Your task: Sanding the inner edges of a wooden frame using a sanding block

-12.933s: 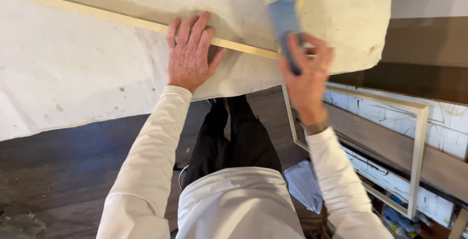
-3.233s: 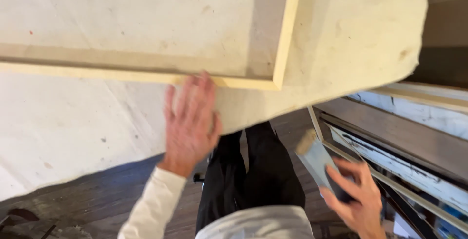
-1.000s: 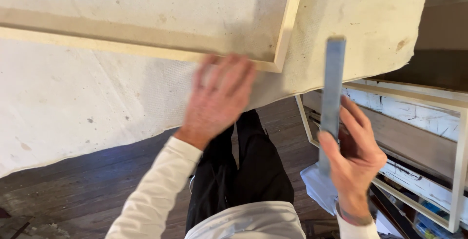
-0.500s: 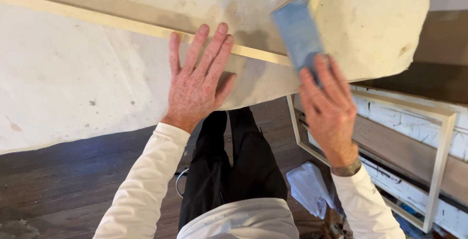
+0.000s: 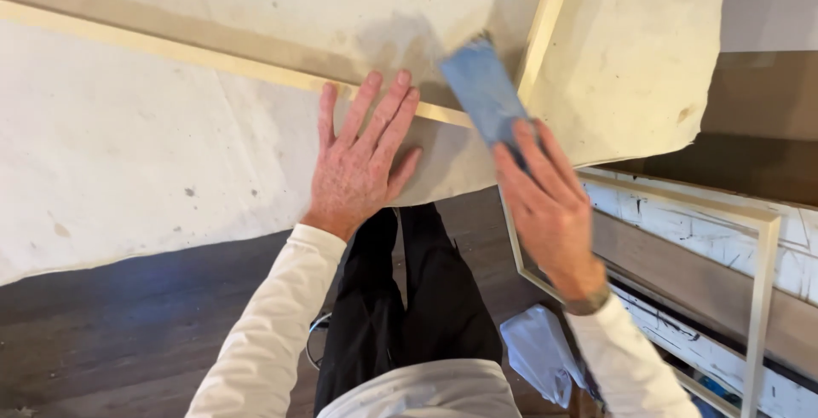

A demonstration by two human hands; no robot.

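L hand [image 5: 362, 171] lies flat, palm down, fingers spread and pointing up-frame, thumb splayed out to the right. L arm runs straight from lower centre, white sleeve to the wrist. R hand [image 5: 545, 201] is raised on the other side, back of hand to the camera, fingers curled forward in a grip, index stretched along the top. R wrist bent a little, band on it, white sleeve below. Both arms reach fwd, hands near each other, not touching.

Blue sanding block [image 5: 481, 94]: flat, rectangular, tilted, pressed near corner of pale wooden frame [image 5: 213, 56]. Frame lies flat on cloth-covered table, thin light rails.
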